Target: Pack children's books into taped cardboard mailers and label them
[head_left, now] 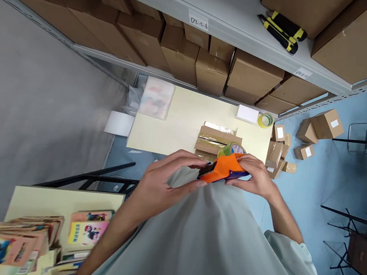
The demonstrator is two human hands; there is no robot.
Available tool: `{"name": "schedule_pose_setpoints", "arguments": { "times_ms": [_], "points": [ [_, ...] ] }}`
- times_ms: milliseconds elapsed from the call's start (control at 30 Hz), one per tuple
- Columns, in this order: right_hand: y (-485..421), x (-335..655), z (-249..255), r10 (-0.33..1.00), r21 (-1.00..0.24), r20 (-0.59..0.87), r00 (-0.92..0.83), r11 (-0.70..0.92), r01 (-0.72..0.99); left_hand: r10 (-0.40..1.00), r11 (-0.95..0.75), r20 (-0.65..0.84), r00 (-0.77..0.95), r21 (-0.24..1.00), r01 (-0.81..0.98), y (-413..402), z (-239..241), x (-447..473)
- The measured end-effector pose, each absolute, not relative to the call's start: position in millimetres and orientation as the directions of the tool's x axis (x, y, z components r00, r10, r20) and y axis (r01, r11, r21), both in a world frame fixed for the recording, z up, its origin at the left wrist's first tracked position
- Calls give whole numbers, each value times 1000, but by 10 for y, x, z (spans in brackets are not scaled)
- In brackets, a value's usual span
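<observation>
My left hand (164, 182) pinches the dark front end of an orange and dark-blue tape dispenser (223, 167), thumb below and fingers above. Gripping the other end of the dispenser is my right hand (257, 176), its fingers curled over the orange side. The dispenser is in front of my body, over the near edge of the table. A roll of yellowish clear tape (231, 150) shows right behind it; I cannot tell whether it is mounted in the dispenser. Beyond lies a brown cardboard box (216, 135) with shiny tape along its top.
The cream table (187, 111) carries a white box (247, 114), another tape roll (266, 120) and a plastic-wrapped pack (156, 98). Shelves with cartons (255, 77) and utility knives (283, 31) overhang it. Parcels (276, 154) lie at right; books (20, 247) are stacked lower left.
</observation>
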State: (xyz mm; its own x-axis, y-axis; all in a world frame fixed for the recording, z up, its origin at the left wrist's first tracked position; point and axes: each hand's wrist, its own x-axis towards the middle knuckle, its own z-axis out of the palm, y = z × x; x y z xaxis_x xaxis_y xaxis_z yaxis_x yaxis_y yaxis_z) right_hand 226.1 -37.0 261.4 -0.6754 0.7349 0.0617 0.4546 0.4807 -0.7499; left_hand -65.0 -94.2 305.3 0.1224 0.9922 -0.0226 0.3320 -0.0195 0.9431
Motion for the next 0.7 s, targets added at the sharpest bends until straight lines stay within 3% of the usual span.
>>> {"name": "schedule_pose_setpoints", "arguments": {
  "times_ms": [233,700],
  "points": [
    [-363,2261,2667,732,-766,120,-670,498,407,993,-118,107,50,921,372,-990,3072,-657],
    [-379,2278,2673,727,-725,194,-659,558,402,965,-263,218,148,819,511,-1054,3201,-611]
  ]
}}
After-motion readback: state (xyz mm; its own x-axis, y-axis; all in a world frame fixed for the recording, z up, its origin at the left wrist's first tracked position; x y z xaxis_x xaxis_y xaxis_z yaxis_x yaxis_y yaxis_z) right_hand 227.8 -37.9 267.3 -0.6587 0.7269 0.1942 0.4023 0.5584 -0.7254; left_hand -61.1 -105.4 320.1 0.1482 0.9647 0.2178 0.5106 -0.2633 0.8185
